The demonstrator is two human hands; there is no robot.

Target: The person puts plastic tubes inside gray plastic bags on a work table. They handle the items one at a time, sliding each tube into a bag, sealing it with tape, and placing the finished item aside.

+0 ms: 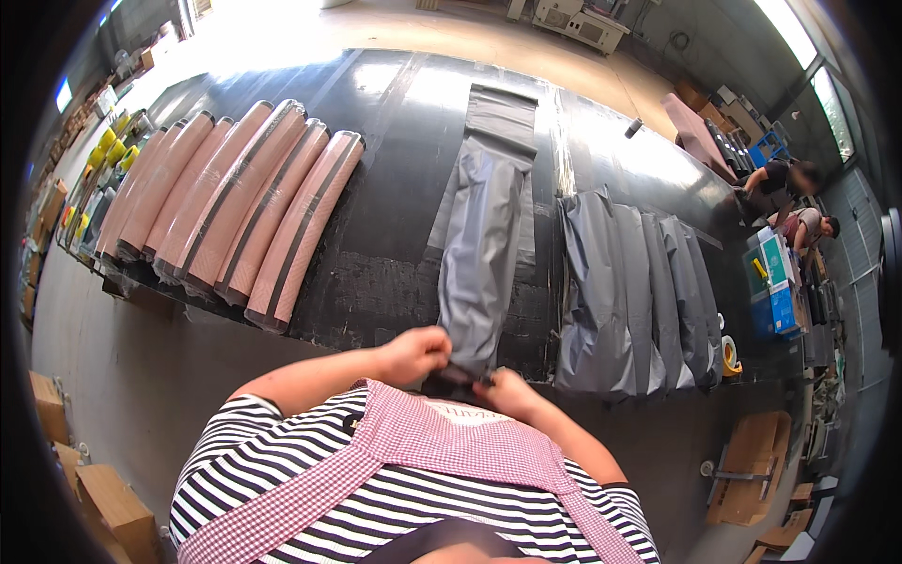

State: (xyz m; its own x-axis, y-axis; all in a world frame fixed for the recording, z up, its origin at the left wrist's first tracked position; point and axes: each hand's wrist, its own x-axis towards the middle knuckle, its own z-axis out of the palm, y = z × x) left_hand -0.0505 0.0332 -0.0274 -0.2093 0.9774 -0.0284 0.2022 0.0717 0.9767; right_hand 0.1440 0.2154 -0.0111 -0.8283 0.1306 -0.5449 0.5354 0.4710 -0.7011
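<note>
Holds left hand (420, 355) and right hand (510, 390) near each other at the near edge of the desk (395, 188), with fingers curled in; as far as the blur shows, clamps both on a dark piece (458, 374) between them. Cannot tell whether to count that piece as part of the long grey sleeve (481, 235). Has that sleeve stretched across the middle of the desk, from the near edge toward the far one, over a flat grey sheet (528, 221). Judging by loose folds and sheen, expect soft, limp, fairly slippery material, likely to slide on the desk and crease readily, hardly fragile. Cannot tell the contents, so leave the weight open; probably light if unfilled. Best to take hold by the end at the desk's near edge, at both sides, with a full grip rather than a fingertip pinch. Shows also pink rolls (221, 202) on the desk's left part, folded grey covers (639, 291) on its right part, and a tape roll (734, 368) by its near right corner.
</note>
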